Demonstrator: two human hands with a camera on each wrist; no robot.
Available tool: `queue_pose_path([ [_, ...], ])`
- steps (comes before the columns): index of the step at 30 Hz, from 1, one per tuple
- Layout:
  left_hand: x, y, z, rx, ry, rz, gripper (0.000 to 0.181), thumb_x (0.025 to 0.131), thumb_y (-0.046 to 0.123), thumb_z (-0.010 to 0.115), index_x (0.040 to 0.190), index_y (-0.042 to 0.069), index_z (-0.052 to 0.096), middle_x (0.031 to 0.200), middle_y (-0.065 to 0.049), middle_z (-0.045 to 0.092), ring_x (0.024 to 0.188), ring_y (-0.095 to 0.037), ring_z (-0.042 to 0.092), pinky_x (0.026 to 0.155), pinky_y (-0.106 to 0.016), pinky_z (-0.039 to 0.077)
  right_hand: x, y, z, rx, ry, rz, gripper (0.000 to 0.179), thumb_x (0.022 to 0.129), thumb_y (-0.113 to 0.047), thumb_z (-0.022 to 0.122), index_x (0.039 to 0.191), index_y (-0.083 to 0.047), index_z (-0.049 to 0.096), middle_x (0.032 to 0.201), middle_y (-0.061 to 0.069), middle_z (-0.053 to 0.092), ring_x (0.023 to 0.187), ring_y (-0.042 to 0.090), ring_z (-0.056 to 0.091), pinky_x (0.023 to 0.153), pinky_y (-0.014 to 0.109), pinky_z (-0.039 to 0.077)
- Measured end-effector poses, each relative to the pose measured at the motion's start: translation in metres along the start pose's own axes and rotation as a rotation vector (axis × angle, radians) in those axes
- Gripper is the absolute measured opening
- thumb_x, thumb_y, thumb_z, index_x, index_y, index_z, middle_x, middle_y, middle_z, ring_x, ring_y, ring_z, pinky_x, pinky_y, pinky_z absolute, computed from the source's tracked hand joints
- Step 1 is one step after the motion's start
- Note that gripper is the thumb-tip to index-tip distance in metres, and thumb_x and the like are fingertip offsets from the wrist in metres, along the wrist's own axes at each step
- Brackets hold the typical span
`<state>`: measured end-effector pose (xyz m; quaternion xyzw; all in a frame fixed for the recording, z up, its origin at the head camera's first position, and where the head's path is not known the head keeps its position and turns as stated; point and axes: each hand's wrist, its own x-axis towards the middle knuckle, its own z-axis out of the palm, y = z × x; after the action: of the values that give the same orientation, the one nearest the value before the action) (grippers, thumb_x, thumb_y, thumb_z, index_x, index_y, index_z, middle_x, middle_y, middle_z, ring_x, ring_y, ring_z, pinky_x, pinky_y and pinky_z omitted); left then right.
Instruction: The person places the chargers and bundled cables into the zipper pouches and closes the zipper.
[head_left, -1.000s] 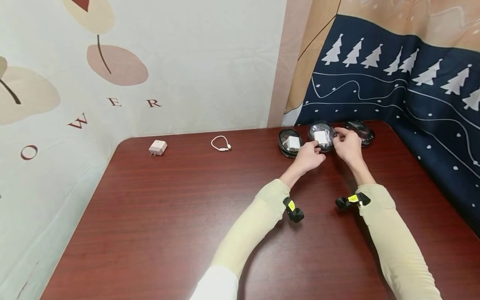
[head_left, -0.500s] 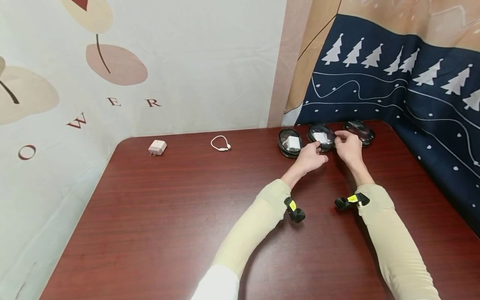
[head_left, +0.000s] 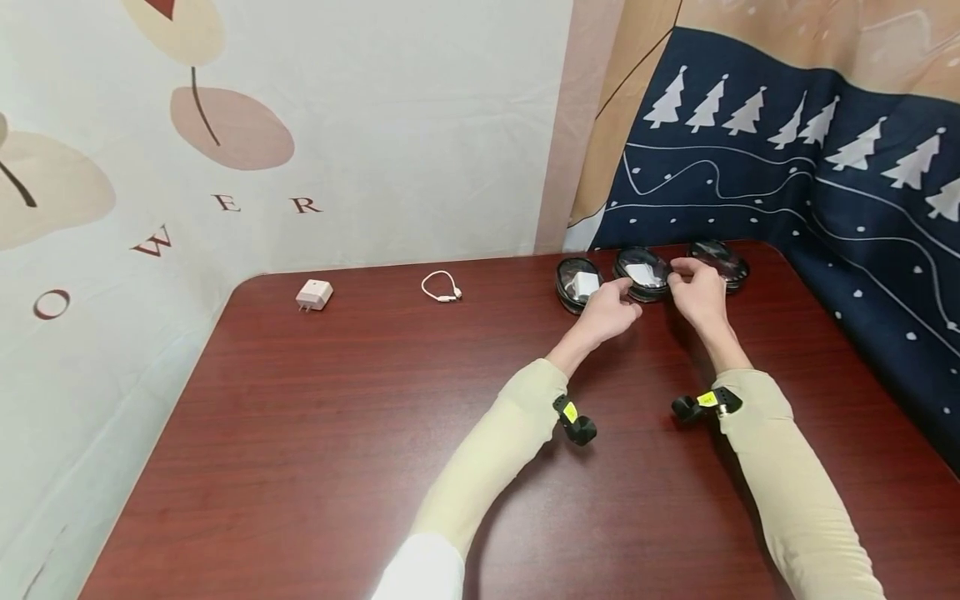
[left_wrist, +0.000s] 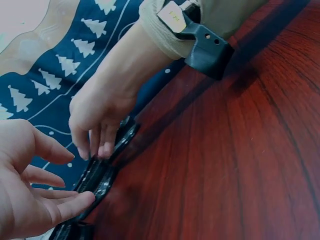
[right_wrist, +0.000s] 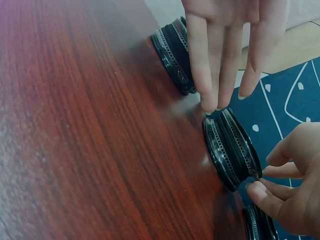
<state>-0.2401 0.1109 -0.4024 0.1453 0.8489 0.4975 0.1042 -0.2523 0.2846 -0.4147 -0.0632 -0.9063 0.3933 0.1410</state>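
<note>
Middle round case is lying on the table near its back edge, with a hand at either side of it. Nearest the viewer, the black wrist cameras are hanging by the ends of the sleeves, where a low sweep of an arm could be scraping one over the wood. Beyond them, the left hand is holding its grip apart, fingers long and straight, their tips just at the near side of the case; being unclamped, they could be shoving it sideways instead of steadying it. The right hand is setting its fingertips at the opposite edge, though whether that grip is pinching anything cannot be told; a careless tug there could be tipping the case, as nothing is plainly bracing it. Through the clear top a white block is showing, and it could be sliding about if the case were tilting. The left case and the right case are sitting just beside, so the knuckles could be nudging either out of line. Farthest back, the tree-patterned cloth is hanging behind, and a push too far could be pressing a case into it.
</note>
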Motion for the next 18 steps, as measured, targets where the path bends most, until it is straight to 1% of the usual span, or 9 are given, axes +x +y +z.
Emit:
queue_pose_path([
  [2,-0.001,-0.002,-0.005,-0.012,0.01,0.016,0.051,0.093,0.003,0.063,0.143,0.003,0.055,0.131,-0.013,0.065,0.105,-0.012,0.065,0.082,-0.015,0.046,0.001,0.0,0.0,0.0,0.011,-0.022,0.037,0.096,-0.005,0.047,0.127,0.01,0.061,0.118,0.031,0.065,0.106,0.042,0.062,0.109,0.052,0.029],
  [6,-0.004,-0.005,-0.017,-0.047,0.024,0.053,0.043,0.093,-0.001,0.061,0.137,-0.001,0.059,0.126,-0.016,0.066,0.104,-0.017,0.066,0.081,-0.016,0.047,0.002,-0.003,-0.001,-0.006,0.032,-0.052,0.038,0.095,-0.005,0.046,0.126,0.01,0.062,0.117,0.03,0.065,0.103,0.041,0.062,0.102,0.051,0.036],
  [9,-0.007,-0.01,-0.027,-0.061,0.036,0.092,0.038,0.093,-0.003,0.06,0.132,-0.003,0.062,0.123,-0.019,0.067,0.102,-0.021,0.066,0.081,-0.016,0.047,0.004,-0.004,-0.001,-0.009,0.053,-0.076,0.038,0.094,-0.005,0.047,0.125,0.01,0.062,0.117,0.03,0.064,0.103,0.041,0.062,0.098,0.051,0.04],
  [13,-0.01,-0.017,-0.04,-0.037,0.072,0.127,0.035,0.092,-0.004,0.059,0.127,-0.002,0.065,0.118,-0.017,0.068,0.099,-0.021,0.067,0.08,-0.017,0.047,0.007,-0.003,-0.004,-0.013,0.07,-0.126,0.037,0.094,-0.005,0.049,0.125,0.011,0.061,0.117,0.031,0.063,0.108,0.043,0.058,0.101,0.051,0.038],
  [18,-0.014,-0.024,-0.055,0.019,0.129,0.142,0.033,0.092,-0.003,0.058,0.124,0.001,0.066,0.115,-0.013,0.068,0.097,-0.02,0.066,0.083,-0.02,0.048,0.016,-0.001,-0.011,-0.035,0.067,-0.166,0.039,0.096,-0.009,0.05,0.129,0.011,0.058,0.122,0.032,0.057,0.114,0.046,0.049,0.106,0.055,0.03],
])
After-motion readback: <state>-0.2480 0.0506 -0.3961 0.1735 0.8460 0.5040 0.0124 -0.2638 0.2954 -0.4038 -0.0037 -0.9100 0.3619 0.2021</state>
